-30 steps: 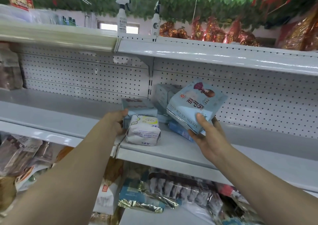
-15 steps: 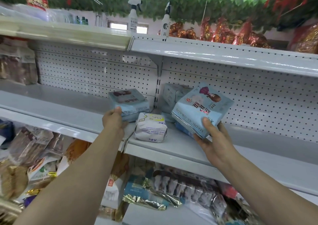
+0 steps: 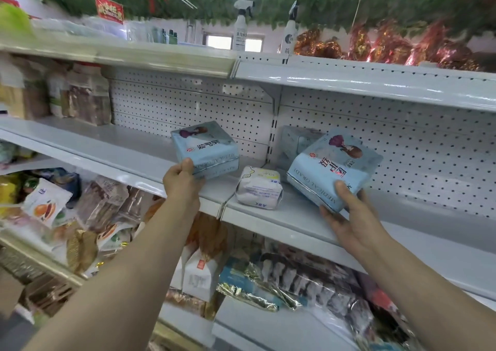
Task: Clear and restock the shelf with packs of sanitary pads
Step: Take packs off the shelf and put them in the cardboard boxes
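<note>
My left hand [image 3: 181, 182] grips the lower corner of a light blue pad pack [image 3: 206, 148], lifted and tilted above the left section of the grey shelf [image 3: 300, 219]. My right hand [image 3: 349, 213] holds a second light blue pad pack [image 3: 332, 166] from below, thumb on its front, tilted over the right section. Between them a small white pad pack [image 3: 259, 188] lies on the shelf. Another pale blue pack [image 3: 295, 141] stands at the back against the pegboard, partly hidden by the pack in my right hand.
The top shelf [image 3: 349, 79] overhangs with two spray bottles [image 3: 241, 25] and red foil goods on it. Bagged goods [image 3: 80, 101] stand at the shelf's far left. Snack bags [image 3: 102, 211] and foil packs [image 3: 295, 283] crowd the shelves below.
My left hand has lifted its blue pack off the shelf and carried it leftward. The right hand keeps its pack in about the same spot. The view has swung left.
</note>
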Demonstrator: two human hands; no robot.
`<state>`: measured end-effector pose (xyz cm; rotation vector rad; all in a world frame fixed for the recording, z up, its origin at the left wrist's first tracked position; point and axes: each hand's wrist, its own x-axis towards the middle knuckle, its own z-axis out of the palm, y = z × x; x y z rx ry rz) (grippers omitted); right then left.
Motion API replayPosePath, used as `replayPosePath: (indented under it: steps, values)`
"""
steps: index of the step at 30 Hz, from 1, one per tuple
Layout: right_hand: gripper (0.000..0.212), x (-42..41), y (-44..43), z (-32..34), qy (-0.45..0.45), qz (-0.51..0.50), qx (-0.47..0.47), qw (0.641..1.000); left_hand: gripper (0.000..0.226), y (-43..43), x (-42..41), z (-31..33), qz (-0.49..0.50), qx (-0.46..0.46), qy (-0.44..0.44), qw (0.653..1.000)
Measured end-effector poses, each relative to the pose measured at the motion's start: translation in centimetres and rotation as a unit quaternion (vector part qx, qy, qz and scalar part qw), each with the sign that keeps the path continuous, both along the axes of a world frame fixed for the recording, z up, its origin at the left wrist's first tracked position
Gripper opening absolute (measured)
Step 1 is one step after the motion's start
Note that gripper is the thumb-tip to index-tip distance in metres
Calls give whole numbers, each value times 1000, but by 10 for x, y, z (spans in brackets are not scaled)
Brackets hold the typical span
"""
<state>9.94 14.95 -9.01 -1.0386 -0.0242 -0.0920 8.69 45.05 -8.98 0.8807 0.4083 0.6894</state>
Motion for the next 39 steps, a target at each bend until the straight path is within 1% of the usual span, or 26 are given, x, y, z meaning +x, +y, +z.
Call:
replayPosePath:
  steps: [2,6,12,15,18,25,28,31,34,37,39]
  values:
    - [48,-8,-3,0,4,3,4,1000,16,-11,-13,2,-6,2,-12,1000]
    - [53,-28,-19,4,7,14,25,1000,21,-42,-46,2,-15,31,-21,999]
    - [53,-75,-75,10,-1,10,12,1000,20,-121,-110,7,-50,62,-39,996]
    - [52,-104,-119,10,10,2,15,1000,17,-169,-137,1,-68,68,-44,994]
    - [48,-134,-175,7,23,-11,22,999,15,-225,-161,-6,-96,62,-49,992]
    - [36,-218,-330,-9,30,-79,9,996,17,-375,-214,-26,-207,64,-45,975]
    - [37,-257,-401,-22,43,-119,5,992,18,-444,-229,-45,-273,68,-39,959]
    - [40,-300,-469,-36,65,-184,0,981,24,-514,-238,-66,-341,52,-28,938]
    - [40,-338,-533,-53,78,-255,5,964,16,-585,-251,-79,-407,51,-7,912]
    - [22,-374,-586,-65,98,-319,6,943,18,-650,-261,-86,-466,54,-2,883]
    - [12,-398,-614,-75,115,-366,28,923,17,-690,-267,-92,-508,67,-4,858]
